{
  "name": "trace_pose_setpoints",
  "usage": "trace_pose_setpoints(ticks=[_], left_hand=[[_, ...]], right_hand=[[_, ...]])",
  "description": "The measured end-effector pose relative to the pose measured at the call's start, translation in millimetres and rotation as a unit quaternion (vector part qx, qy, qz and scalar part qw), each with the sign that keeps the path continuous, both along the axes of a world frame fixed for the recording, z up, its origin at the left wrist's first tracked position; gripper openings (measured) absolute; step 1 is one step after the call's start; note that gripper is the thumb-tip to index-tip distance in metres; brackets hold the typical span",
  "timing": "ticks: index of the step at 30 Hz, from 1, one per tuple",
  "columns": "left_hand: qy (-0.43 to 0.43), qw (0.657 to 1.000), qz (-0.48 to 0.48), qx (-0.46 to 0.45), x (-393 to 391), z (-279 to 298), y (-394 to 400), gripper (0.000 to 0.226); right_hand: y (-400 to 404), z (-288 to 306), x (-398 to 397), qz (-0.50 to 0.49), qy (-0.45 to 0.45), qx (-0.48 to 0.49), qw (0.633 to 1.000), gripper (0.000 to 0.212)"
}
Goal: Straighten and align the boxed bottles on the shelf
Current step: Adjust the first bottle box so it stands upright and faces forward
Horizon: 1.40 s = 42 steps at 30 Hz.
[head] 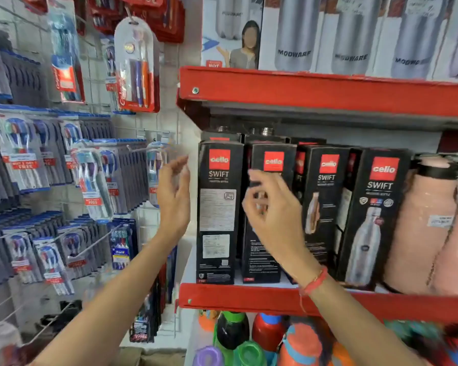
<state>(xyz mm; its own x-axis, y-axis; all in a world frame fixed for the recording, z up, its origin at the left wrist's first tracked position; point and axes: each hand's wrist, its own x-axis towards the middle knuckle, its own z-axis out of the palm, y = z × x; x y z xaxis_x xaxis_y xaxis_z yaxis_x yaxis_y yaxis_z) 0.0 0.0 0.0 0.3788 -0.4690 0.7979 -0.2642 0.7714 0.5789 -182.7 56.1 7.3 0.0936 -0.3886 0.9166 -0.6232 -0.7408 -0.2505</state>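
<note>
Several black boxed bottles with red labels stand in a row on the red shelf [249,297]. The leftmost box [218,212] stands upright at the shelf's left end. The second box [265,262] sits slightly turned behind my right hand. A third box [325,196] and a fourth box [373,220] stand further right, angled. My left hand [173,196] hovers open just left of the leftmost box, apart from it. My right hand [271,215] is in front of the second box with fingers curled and spread, blurred, holding nothing that I can see.
Peach flasks [423,225] stand right of the boxes. White boxed bottles [354,35] fill the shelf above. Coloured bottles [249,336] crowd the shelf below. Toothbrush packs [95,180] hang on wire hooks along the wall to the left.
</note>
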Motion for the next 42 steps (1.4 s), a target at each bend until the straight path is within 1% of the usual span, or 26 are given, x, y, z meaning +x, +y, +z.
trace_pose_setpoints(ticks=[1,2,4,6,7,9,12,13,16,19,21,23,24,26,28,30,32,35,39,42], left_hand=[[0.021,0.997,-0.044,0.054,3.5,-7.8,-4.5,0.021],[0.034,0.988,-0.092,0.121,5.5,-14.2,-8.4,0.019],[0.027,0.957,-0.174,0.229,12.3,-38.6,-19.9,0.02],[0.0,0.923,-0.238,0.304,17.1,-58.5,-27.1,0.038],[-0.012,0.91,-0.264,0.32,20.1,-64.9,-30.3,0.046],[-0.039,0.902,-0.284,0.322,24.5,-67.1,-31.9,0.054],[-0.05,0.904,-0.285,0.314,30.3,-53.9,-29.6,0.063],[-0.054,0.906,-0.286,0.306,32.2,-48.2,-27.1,0.065],[-0.066,0.915,-0.288,0.275,39.3,-32.3,-11.6,0.059],[-0.072,0.924,-0.283,0.248,45.4,-23.4,7.2,0.065],[-0.081,0.923,-0.287,0.241,49.0,-20.8,20.8,0.066],[-0.106,0.918,-0.294,0.243,49.9,-20.2,35.3,0.068],[-0.116,0.918,-0.294,0.239,48.6,-20.8,41.8,0.069],[-0.125,0.929,-0.273,0.216,42.0,-24.6,51.2,0.066],[-0.125,0.941,-0.25,0.193,32.2,-29.6,57.6,0.062],[-0.131,0.954,-0.211,0.168,21.7,-35.4,59.7,0.067],[-0.144,0.967,-0.151,0.145,13.0,-39.8,56.6,0.078],[-0.157,0.974,-0.08,0.14,7.0,-43.2,41.4,0.086],[-0.139,0.973,-0.064,0.172,2.0,-51.7,23.3,0.09],[-0.127,0.974,-0.039,0.184,-3.9,-64.4,15.8,0.089]], right_hand=[[-3.5,-12.8,10.0,-0.008,-0.008,0.035,0.999,0.039],[-6.3,-23.7,19.9,-0.04,-0.012,0.061,0.997,0.047],[-8.2,-57.0,41.2,-0.088,0.013,0.142,0.986,0.067],[-8.5,-81.3,57.8,-0.107,0.044,0.208,0.971,0.092],[-10.2,-87.5,65.9,-0.115,0.052,0.24,0.963,0.101],[-14.8,-89.8,77.4,-0.141,0.054,0.263,0.953,0.11],[-20.2,-76.4,82.1,-0.164,0.048,0.246,0.954,0.111],[-20.2,-71.2,80.0,-0.162,0.046,0.238,0.957,0.112],[-15.6,-57.7,72.3,-0.14,0.051,0.219,0.964,0.114],[-8.2,-47.0,60.3,-0.106,0.063,0.202,0.972,0.116],[-3.3,-41.5,46.5,-0.051,0.057,0.199,0.977,0.116],[-1.6,-37.2,30.8,0.046,0.046,0.233,0.97,0.115],[-1.5,-35.1,22.9,0.097,0.038,0.267,0.958,0.115],[-3.8,-31.9,10.3,0.177,0.025,0.337,0.924,0.116],[-8.4,-28.6,4.9,0.222,0.035,0.375,0.899,0.115],[-13.1,-23.7,6.4,0.244,0.043,0.388,0.888,0.111],[-17.8,-19.0,11.8,0.242,0.044,0.391,0.887,0.109],[-27.3,-17.4,23.1,0.188,0.035,0.371,0.909,0.103],[-43.1,-29.2,36.5,0.108,0.021,0.351,0.93,0.099],[-53.0,-43.6,41.8,0.086,0.015,0.355,0.931,0.097]])
